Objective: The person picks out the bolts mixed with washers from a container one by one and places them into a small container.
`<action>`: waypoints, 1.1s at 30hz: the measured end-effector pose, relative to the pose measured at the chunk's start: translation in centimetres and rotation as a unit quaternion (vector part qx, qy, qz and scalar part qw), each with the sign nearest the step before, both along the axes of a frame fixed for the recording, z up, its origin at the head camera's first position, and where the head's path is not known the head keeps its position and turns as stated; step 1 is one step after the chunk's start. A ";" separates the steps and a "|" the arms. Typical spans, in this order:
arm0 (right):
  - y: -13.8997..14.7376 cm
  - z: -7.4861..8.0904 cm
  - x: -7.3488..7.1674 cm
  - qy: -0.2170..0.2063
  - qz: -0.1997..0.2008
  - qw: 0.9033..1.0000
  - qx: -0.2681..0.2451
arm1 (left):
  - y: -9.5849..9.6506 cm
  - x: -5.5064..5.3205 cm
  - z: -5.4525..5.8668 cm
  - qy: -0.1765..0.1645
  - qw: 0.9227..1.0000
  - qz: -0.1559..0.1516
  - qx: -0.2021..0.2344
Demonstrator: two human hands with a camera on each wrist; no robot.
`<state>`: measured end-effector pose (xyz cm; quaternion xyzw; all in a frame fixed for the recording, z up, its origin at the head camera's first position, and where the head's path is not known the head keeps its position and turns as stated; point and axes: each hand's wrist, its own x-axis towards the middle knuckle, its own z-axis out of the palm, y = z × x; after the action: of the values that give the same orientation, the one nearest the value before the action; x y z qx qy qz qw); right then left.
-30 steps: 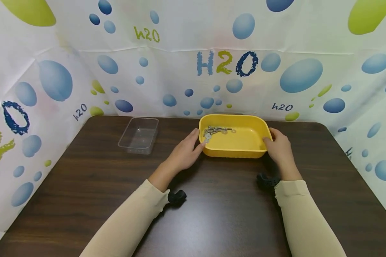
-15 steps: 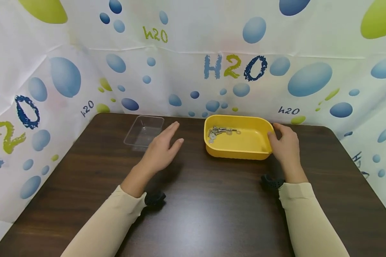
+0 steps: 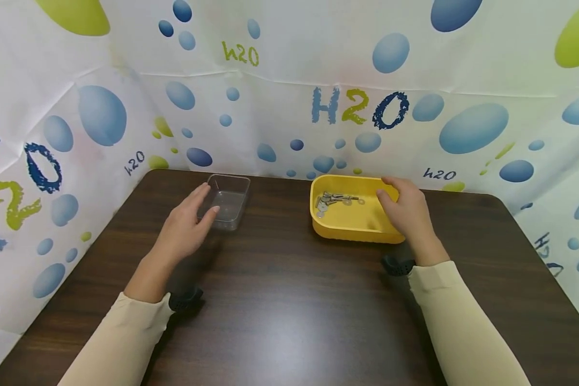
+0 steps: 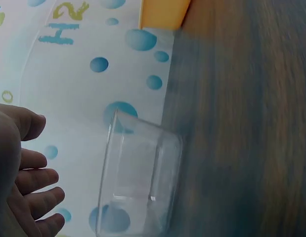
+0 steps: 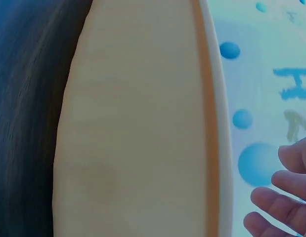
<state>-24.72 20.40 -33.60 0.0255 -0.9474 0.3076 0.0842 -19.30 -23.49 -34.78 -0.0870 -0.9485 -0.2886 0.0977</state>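
Note:
In the head view my left hand (image 3: 183,225) is at the near left side of a clear plastic container (image 3: 231,206), its thumb apart from the fingers. The left wrist view shows bare space between my fingers (image 4: 41,187) and the container (image 4: 135,173). A yellow plastic tray (image 3: 357,233) stands to the right with bolts (image 3: 335,197) and washers (image 3: 321,207) at its left end. Over the tray's right end is my right hand (image 3: 410,214), hiding that corner. Its fingers (image 5: 281,207) are spread and hold nothing in the right wrist view, beside the tray's wall (image 5: 133,123).
Both containers stand near the back edge of a dark wooden table (image 3: 280,300). Behind it hangs a white sheet (image 3: 280,102) printed with blue and green drops, which also runs along both sides.
My left hand has left the tray's left side and moved left to the clear container. My right hand has let go of the tray's right rim and shifted inward over it.

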 end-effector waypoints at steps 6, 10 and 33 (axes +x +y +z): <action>-2.1 0.0 -1.1 -0.036 0.046 0.997 0.047 | 2.6 -0.7 0.0 0.009 0.999 -0.048 0.009; -3.3 0.4 -2.0 -0.074 0.086 0.991 0.075 | 5.3 -1.3 0.0 0.008 0.997 -0.083 0.006; -5.9 1.4 -8.4 -0.225 0.178 0.951 0.110 | 17.1 -3.9 -3.6 -0.112 0.980 -0.164 0.020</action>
<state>-33.09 14.49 -32.22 0.1331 -0.9496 0.2096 -0.1912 -23.16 -6.38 -38.36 -0.2063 -0.9205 -0.3271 -0.0563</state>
